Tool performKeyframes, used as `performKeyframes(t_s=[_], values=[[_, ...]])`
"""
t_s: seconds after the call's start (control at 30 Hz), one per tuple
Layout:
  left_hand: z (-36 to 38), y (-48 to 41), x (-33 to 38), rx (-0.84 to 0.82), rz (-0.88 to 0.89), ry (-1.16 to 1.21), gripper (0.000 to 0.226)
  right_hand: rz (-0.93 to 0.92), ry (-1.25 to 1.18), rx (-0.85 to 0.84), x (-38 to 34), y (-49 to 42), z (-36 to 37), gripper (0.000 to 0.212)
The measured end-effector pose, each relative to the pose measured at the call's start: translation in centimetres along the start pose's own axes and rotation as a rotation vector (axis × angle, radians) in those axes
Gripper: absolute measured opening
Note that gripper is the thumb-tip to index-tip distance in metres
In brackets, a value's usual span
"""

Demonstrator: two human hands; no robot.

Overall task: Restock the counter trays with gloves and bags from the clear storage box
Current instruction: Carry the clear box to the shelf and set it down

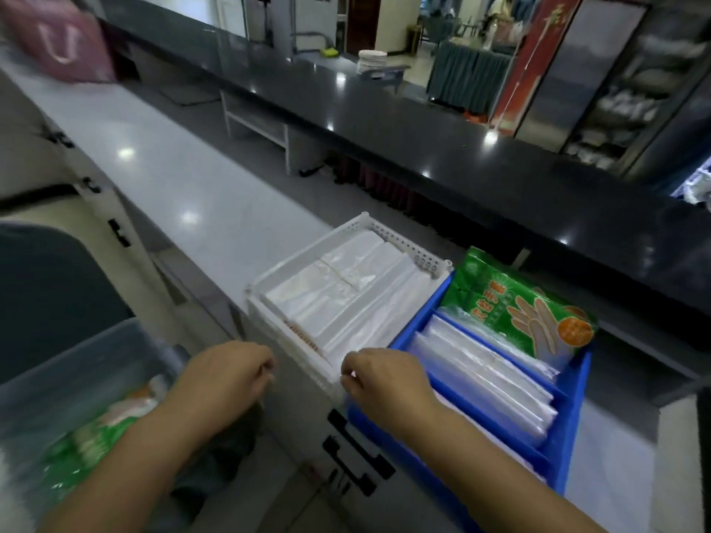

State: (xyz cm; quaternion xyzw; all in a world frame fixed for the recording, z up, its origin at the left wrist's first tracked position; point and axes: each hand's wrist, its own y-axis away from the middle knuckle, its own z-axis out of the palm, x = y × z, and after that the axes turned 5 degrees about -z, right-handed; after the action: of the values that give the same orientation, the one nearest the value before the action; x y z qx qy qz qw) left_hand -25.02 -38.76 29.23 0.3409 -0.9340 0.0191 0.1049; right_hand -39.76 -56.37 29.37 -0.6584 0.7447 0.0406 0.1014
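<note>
A white perforated tray (388,232) on the pale counter holds flat stacks of clear plastic bags (346,290). Right of it stands a blue divided tray (569,428) with clear packets and a green pack of gloves (515,302) leaning at its far end. The clear storage box (77,382) is at lower left, with green glove packs (88,436) inside. My left hand (227,378) hovers near the white tray's front corner, fingers curled. My right hand (384,378) rests at the white tray's front edge, fingers pinched; whether it grips the rim or a bag is unclear.
The pale counter (161,167) runs away to the upper left, with a pink bag (57,40) at its far end. A dark raised counter (461,155) runs behind the trays. Cabinet doors with black handles (358,452) lie below the trays.
</note>
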Motion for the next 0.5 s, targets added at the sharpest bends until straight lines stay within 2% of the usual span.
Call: performKeyframes(t_s=[0.33,0.5], values=[[-0.5,12.8,-19.7,0.038,-0.135,0.046,0.012,-0.073,-0.046,-0.027,-19.8,-4.9,8.8,0.021],[-0.6,18.5,-28.4,-0.019,-0.273,-0.010,0.020,-0.044,-0.071,-0.078,-26.7,-6.7,12.3,0.020]])
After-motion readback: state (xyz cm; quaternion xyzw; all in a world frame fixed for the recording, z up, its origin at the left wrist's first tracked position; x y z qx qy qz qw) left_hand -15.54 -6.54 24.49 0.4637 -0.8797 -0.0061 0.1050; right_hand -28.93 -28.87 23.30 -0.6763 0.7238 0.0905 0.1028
